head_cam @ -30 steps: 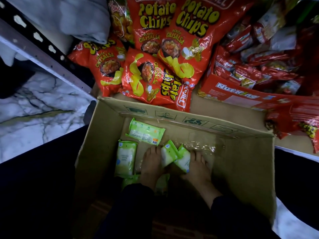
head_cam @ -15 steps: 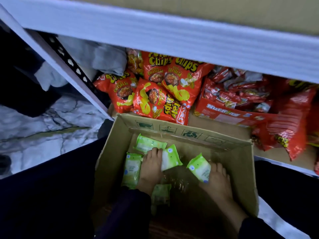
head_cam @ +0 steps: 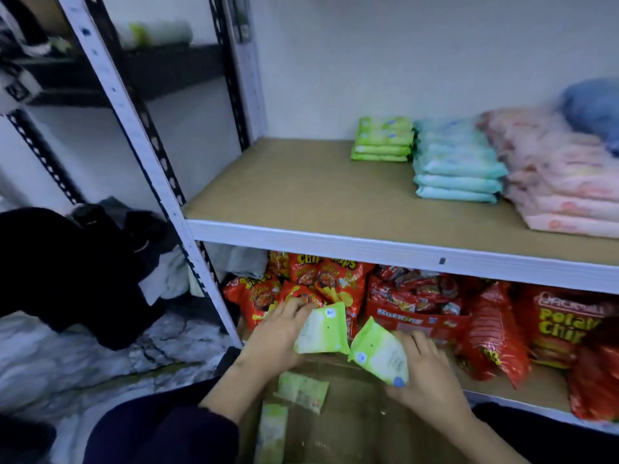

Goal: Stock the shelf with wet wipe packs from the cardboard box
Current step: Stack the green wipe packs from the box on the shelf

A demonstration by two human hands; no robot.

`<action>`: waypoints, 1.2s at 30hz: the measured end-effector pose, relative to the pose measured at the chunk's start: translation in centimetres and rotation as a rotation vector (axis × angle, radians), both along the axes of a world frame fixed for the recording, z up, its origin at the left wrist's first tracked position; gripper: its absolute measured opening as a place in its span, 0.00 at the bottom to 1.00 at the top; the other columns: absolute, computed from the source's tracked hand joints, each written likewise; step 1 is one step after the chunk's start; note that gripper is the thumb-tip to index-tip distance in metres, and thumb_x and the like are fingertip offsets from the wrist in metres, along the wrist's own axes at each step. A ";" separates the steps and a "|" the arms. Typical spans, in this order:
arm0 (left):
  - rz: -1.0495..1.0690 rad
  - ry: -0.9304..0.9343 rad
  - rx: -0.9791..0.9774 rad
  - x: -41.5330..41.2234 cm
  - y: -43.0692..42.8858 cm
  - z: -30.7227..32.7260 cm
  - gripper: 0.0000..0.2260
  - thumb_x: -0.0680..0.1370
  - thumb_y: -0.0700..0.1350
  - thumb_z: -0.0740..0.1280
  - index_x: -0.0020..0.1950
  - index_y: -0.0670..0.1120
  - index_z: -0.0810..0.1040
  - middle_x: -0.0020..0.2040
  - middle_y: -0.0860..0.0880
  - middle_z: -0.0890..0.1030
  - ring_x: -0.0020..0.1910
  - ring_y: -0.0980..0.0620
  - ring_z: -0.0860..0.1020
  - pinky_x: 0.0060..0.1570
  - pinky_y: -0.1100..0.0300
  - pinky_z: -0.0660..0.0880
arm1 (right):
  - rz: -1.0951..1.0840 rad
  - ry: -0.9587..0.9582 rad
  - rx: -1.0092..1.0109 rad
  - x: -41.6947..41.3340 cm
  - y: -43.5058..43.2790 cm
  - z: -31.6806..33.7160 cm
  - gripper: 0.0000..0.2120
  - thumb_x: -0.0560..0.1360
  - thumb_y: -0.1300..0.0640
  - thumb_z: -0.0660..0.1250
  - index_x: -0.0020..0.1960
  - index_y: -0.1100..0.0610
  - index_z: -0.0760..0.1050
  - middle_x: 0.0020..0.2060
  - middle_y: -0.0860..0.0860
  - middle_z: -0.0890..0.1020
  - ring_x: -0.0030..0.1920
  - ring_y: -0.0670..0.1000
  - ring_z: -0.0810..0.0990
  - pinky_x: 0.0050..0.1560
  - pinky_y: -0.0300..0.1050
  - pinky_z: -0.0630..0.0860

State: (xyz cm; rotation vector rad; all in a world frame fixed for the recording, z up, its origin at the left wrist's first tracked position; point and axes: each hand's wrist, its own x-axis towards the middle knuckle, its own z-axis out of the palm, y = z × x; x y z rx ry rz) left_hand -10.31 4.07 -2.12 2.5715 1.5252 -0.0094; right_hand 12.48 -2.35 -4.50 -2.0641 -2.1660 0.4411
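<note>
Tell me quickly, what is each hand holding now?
left hand: grips first wipe pack.
right hand: grips second wipe pack.

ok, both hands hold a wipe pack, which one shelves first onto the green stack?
Right, probably. The right hand grips the right pack almost straight below the green stack; the left hand, gripping the left pack, sits further left, though slightly higher.

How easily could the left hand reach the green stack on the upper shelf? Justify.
Probably yes: the left hand, holding a green pack, has open space above it, and bare shelf board lies before the green stack.
</note>
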 end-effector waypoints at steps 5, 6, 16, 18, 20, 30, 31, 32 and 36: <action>-0.058 -0.040 0.142 -0.8 1.5 6.8 0.35 0.73 0.47 0.68 0.75 0.49 0.54 0.71 0.51 0.59 0.71 0.52 0.59 0.67 0.62 0.60 | 0.033 0.030 0.225 0.4 1.5 6.6 0.36 0.68 0.47 0.68 0.71 0.51 0.56 0.63 0.48 0.64 0.64 0.49 0.64 0.59 0.40 0.62; -0.065 -0.051 0.168 -0.8 1.9 7.9 0.35 0.73 0.47 0.68 0.75 0.49 0.54 0.70 0.51 0.59 0.71 0.53 0.59 0.66 0.62 0.61 | 0.033 0.032 0.270 0.5 2.0 7.8 0.36 0.66 0.47 0.69 0.70 0.51 0.59 0.62 0.49 0.66 0.64 0.51 0.66 0.56 0.41 0.62; -0.076 -0.041 0.249 -0.3 8.0 15.6 0.35 0.71 0.43 0.71 0.74 0.46 0.57 0.71 0.47 0.60 0.69 0.50 0.61 0.65 0.61 0.62 | -0.004 -0.107 0.390 1.9 8.5 16.5 0.35 0.67 0.49 0.70 0.69 0.55 0.61 0.61 0.53 0.66 0.62 0.54 0.67 0.50 0.44 0.63; -0.079 -0.063 0.188 -0.1 9.1 16.2 0.36 0.71 0.44 0.72 0.74 0.46 0.58 0.70 0.48 0.60 0.69 0.50 0.60 0.65 0.61 0.62 | -0.006 -0.109 0.357 2.1 9.8 17.2 0.35 0.66 0.49 0.71 0.68 0.56 0.61 0.61 0.54 0.66 0.62 0.55 0.67 0.53 0.45 0.64; -0.075 -0.076 0.118 0.2 10.1 16.3 0.36 0.70 0.44 0.73 0.73 0.45 0.59 0.69 0.48 0.60 0.68 0.50 0.61 0.66 0.60 0.62 | 0.008 -0.118 0.322 2.3 11.1 17.5 0.35 0.66 0.49 0.72 0.68 0.56 0.62 0.61 0.54 0.67 0.62 0.54 0.67 0.57 0.45 0.65; -0.061 -0.021 -0.143 0.8 14.5 13.8 0.38 0.68 0.44 0.75 0.73 0.45 0.59 0.75 0.46 0.56 0.73 0.45 0.58 0.70 0.58 0.59 | 0.090 -0.087 -0.013 3.4 15.7 17.9 0.39 0.64 0.51 0.76 0.70 0.57 0.63 0.61 0.55 0.69 0.64 0.55 0.67 0.57 0.40 0.66; -0.061 -0.022 -0.160 0.7 14.8 13.9 0.39 0.68 0.44 0.75 0.74 0.46 0.58 0.76 0.46 0.54 0.73 0.46 0.57 0.71 0.58 0.58 | 0.095 -0.078 -0.036 3.6 16.0 18.0 0.38 0.64 0.52 0.76 0.69 0.57 0.64 0.59 0.55 0.69 0.62 0.54 0.68 0.56 0.40 0.67; -0.066 -0.021 -0.180 0.8 15.1 14.0 0.39 0.69 0.44 0.75 0.74 0.46 0.57 0.76 0.47 0.52 0.74 0.46 0.56 0.71 0.58 0.57 | 0.102 -0.070 -0.062 3.7 16.2 18.1 0.37 0.65 0.52 0.76 0.68 0.57 0.65 0.58 0.55 0.69 0.61 0.54 0.69 0.55 0.40 0.67; -0.096 0.013 -0.281 1.2 16.2 14.7 0.37 0.69 0.43 0.75 0.74 0.46 0.60 0.74 0.47 0.58 0.72 0.46 0.60 0.69 0.59 0.60 | 0.130 -0.033 -0.180 3.9 16.9 18.4 0.32 0.66 0.53 0.75 0.67 0.56 0.67 0.57 0.52 0.71 0.59 0.52 0.71 0.54 0.41 0.68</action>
